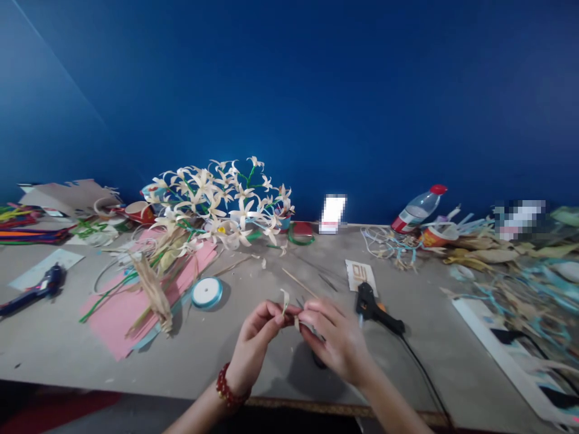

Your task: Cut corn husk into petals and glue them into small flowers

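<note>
My left hand (262, 331), with a red bead bracelet at the wrist, is closed in a pinch. Between its thumb and fingers stands a small pale strip (284, 299), like a piece of dried corn husk. Close beside it, my right hand (337, 340) is closed, its fingertips almost meeting the left ones. Dark scissors (319, 360) seem to be in this hand; a handle part shows below the palm, and the rest is mostly hidden by fingers. Farther back is a bunch of white husk flowers (244, 211) on green stems.
A black glue gun (377, 310) with a cord lies right of my hands. Left are a ribbon spool (207, 293), pink paper (113, 319), dried husks (154, 289) and a blue glue gun (45, 283). A bottle (418, 208) and white power strip (493, 355) are at right.
</note>
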{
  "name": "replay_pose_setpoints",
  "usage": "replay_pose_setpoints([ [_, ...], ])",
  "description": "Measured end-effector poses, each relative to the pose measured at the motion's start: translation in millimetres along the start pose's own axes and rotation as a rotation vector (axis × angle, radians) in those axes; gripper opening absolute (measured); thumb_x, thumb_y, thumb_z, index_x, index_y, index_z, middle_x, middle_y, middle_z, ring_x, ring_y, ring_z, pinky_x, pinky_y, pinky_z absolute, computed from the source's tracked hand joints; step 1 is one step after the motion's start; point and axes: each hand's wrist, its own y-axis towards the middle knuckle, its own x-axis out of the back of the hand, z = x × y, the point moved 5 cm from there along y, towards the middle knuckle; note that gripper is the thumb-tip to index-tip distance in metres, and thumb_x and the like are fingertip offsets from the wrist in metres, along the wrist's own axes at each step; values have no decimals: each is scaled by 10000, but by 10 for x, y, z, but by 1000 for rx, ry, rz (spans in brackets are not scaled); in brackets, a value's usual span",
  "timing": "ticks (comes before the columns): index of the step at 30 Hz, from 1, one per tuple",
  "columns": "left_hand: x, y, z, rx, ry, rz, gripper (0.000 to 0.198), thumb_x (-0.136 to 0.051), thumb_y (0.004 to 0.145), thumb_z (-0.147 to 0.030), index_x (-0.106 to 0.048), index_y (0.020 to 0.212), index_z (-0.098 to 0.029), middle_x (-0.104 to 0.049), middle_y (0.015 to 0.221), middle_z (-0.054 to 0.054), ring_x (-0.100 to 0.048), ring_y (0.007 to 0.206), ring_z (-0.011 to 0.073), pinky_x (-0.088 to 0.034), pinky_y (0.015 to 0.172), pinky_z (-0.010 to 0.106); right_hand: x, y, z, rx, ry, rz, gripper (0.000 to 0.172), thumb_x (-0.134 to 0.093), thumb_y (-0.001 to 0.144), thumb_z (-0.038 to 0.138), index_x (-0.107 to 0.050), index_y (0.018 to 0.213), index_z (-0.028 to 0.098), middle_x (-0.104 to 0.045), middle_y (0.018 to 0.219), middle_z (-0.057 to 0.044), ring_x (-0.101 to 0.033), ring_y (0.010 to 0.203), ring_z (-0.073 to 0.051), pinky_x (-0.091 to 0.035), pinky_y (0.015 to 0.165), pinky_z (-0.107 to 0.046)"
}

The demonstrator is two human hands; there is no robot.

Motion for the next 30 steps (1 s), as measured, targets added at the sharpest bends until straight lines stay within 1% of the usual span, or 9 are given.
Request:
replay_pose_setpoints([
  [3, -12, 5, 5, 4, 22, 11, 106, -610, 872, -225, -591, 798, -151, -700, 985, 92, -621, 929, 201, -430, 928, 375, -28, -31, -36, -76, 95, -8, 124, -558, 865, 140, -621, 930, 225, -636, 924, -63, -601, 850, -205, -469, 763, -311],
  [5, -34, 3, 1, 30, 7, 26, 115, -602, 878, -234, -586, 801, -150, -701, 1015, 101, -631, 925, 204, -443, 916, 380, -59, -57, -70, -161, 251, -34, 107, -554, 858, 140, -615, 893, 221, -616, 901, -57, -594, 859, -204, -464, 770, -309],
  [7, -57, -3, -12, 51, -18, 30, 129, -606, 875, -249, -583, 800, -147, -700, 1047, 119, -643, 926, 219, -455, 903, 395, -103, -88, -132, -292, 465, -95, 70, -563, 854, 161, -604, 848, 217, -596, 855, -41, -583, 828, -194, -462, 751, -298],
  [10, -77, -1, -35, 59, -34, 16, 147, -621, 864, -264, -581, 796, -141, -699, 1059, 142, -654, 932, 245, -461, 879, 404, -210, -150, -268, -578, 871, -234, 56, -590, 847, 217, -582, 791, 215, -554, 767, -2, -544, 711, -156, -447, 665, -261],
  [12, -78, 11, -35, 64, -31, -7, 152, -620, 863, -267, -584, 792, -138, -704, 1016, 138, -659, 882, 233, -464, 840, 380, -293, -177, -322, -733, 1124, -300, 106, -619, 827, 246, -568, 743, 209, -523, 720, 19, -504, 644, -131, -426, 614, -237],
  [14, -78, 29, -19, 71, -25, -28, 153, -609, 868, -259, -586, 780, -136, -705, 936, 115, -646, 804, 198, -459, 796, 345, -345, -176, -332, -805, 1283, -325, 152, -661, 797, 259, -560, 700, 200, -510, 692, 28, -481, 617, -117, -413, 597, -225],
  [19, -140, 50, 36, 66, -48, -15, 124, -598, 859, -198, -584, 749, -142, -646, 783, 50, -573, 719, 150, -432, 749, 300, -347, -169, -283, -772, 1277, -370, 136, -711, 773, 268, -607, 722, 196, -538, 695, 28, -496, 624, -108, -425, 606, -217],
  [24, -216, 34, 54, 56, -83, -12, 119, -583, 859, -182, -584, 746, -143, -609, 728, 31, -546, 719, 145, -410, 746, 284, -319, -136, -163, -641, 1121, -398, 69, -652, 851, 272, -615, 826, 219, -589, 684, 27, -557, 611, -114, -463, 586, -219],
  [30, -238, 25, 31, 59, -103, -15, 126, -600, 848, -188, -581, 732, -143, -608, 710, 26, -541, 714, 140, -403, 733, 265, -317, -74, -80, -616, 1043, -412, 87, -635, 867, 280, -587, 848, 210, -612, 655, 27, -585, 555, -117, -498, 539, -228],
])
